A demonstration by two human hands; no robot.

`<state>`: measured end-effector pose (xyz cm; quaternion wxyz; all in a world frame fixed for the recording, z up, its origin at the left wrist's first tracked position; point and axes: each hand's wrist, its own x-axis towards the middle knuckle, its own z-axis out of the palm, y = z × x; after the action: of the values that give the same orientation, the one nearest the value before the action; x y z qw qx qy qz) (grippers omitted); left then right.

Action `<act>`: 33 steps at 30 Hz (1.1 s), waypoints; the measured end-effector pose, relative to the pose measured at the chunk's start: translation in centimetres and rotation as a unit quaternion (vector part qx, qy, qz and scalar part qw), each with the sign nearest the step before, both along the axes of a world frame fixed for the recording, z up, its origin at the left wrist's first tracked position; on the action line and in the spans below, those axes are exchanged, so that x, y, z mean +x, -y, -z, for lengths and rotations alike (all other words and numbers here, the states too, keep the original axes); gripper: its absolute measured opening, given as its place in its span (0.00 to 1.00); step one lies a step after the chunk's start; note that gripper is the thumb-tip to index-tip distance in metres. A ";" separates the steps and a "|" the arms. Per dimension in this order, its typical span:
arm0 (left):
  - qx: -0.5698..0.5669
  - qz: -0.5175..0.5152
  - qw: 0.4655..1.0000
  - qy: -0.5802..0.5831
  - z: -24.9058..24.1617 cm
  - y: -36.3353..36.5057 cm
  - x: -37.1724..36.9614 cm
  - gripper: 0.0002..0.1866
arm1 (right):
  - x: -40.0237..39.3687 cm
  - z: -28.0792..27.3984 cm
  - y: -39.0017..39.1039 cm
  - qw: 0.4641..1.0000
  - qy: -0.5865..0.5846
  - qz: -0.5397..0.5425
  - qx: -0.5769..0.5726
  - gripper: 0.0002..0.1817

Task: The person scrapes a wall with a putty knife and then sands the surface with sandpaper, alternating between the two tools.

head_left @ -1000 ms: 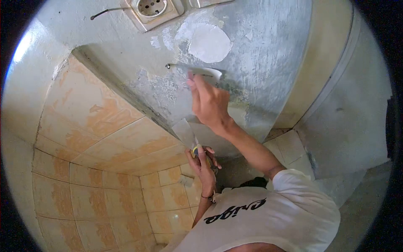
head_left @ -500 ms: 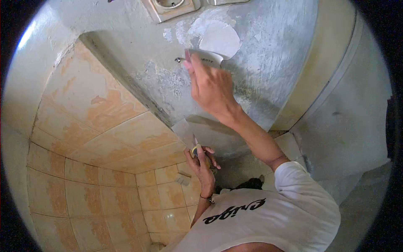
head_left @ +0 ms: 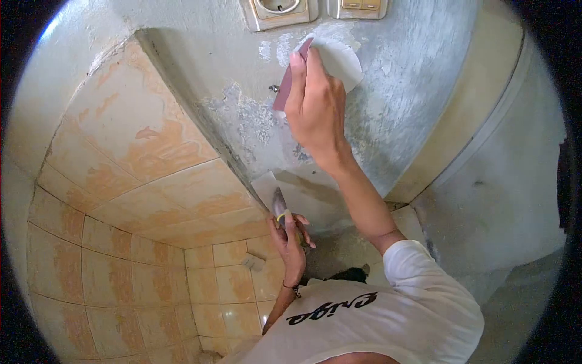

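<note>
My right hand pinches a bent piece of sandpaper, its reddish-brown side showing, against the grey wall. Beside the fingers is a round, smooth white patch, partly covered by the hand. A small metal screw or hook sticks out of the wall just left of the sandpaper. Lower down, my left hand is closed around what looks like a putty knife, with a dark handle, a yellow band and a wide pale blade near the wall. Part of its handle is hidden in the palm.
A power socket and a light switch sit above the patch. Orange-patterned tiles cover the wall on the left, with a ledge along their edge. A small pale block lies below. A doorframe stands at right.
The sandpaper has turned from its pale printed back to its reddish-brown side, and my right hand is higher beside the patch. My left hand keeps its hold. The camera view has shifted slightly.
</note>
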<state>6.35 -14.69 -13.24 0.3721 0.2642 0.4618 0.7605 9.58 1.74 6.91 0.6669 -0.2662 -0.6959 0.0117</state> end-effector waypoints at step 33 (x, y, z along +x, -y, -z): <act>-0.018 0.033 0.999 0.005 0.3 0.7 0.2 0.18 | -0.1 0.6 0.8 0.999 0.036 -0.010 -0.003 0.13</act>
<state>6.55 -15.36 -13.53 0.4042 0.2690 0.4643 0.7408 9.44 0.98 6.27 0.6404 -0.2616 -0.7221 0.0105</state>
